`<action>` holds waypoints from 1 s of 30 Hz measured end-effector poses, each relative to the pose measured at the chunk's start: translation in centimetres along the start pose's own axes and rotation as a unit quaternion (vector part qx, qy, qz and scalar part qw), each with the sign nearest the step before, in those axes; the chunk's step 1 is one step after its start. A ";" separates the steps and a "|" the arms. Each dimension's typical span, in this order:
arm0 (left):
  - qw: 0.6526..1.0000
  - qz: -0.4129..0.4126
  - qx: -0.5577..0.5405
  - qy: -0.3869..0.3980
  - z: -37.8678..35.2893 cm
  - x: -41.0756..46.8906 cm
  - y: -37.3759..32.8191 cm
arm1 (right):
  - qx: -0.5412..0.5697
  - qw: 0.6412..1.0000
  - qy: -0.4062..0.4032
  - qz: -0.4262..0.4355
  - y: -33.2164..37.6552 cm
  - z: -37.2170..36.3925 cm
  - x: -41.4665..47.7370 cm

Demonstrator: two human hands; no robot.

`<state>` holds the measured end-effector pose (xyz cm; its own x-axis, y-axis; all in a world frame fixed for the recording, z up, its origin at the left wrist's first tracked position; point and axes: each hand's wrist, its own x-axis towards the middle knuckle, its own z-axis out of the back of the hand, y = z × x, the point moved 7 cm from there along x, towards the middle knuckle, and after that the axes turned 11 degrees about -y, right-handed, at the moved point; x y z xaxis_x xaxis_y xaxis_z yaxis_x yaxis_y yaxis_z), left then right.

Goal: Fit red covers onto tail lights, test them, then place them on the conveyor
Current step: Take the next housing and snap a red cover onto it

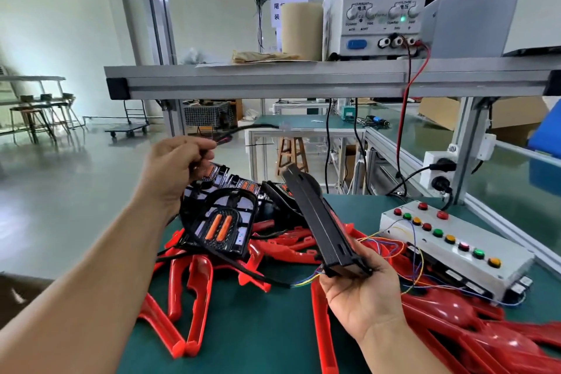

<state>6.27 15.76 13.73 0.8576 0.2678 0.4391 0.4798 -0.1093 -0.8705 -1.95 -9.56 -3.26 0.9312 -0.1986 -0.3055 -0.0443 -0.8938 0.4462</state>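
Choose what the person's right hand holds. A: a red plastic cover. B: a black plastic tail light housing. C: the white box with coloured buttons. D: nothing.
B: the right hand grips the lower end of the black plastic tail light housing, raised above the green table; the left hand pinches a thin black cable.

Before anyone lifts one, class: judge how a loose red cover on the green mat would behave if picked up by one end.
Probably light: the red cover is a thin open shell with long narrow legs. Likely stiff yet slightly springy, being moulded plastic. Its glossy surface may slip, and legs could snag neighbouring covers in the pile.
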 end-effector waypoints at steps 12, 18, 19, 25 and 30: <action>0.931 -0.034 0.358 0.053 0.6 -1.0 5.1 | -0.110 0.986 0.018 0.125 0.9 -1.0 -0.8; 0.933 -0.154 0.321 -0.046 -1.6 -8.5 3.3 | -0.237 0.937 0.053 0.252 0.9 -2.0 -2.4; 0.962 -0.085 0.253 -0.065 -1.7 -9.7 4.1 | -0.236 0.935 0.058 0.260 0.8 -2.2 -2.7; 0.927 0.353 -0.111 0.066 -4.4 -14.8 8.4 | -0.311 0.891 0.115 0.311 0.1 -3.2 -3.4; 0.919 0.349 -0.183 -0.012 -3.0 -13.8 9.0 | -0.387 0.879 0.070 0.270 0.8 -2.7 -2.0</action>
<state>-0.72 8.18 0.55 0.9781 0.0306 -0.2059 -0.1511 -0.5760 -0.8034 -2.83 -8.74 -0.01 0.8875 -0.4108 0.2089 -0.2844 -0.1315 0.9497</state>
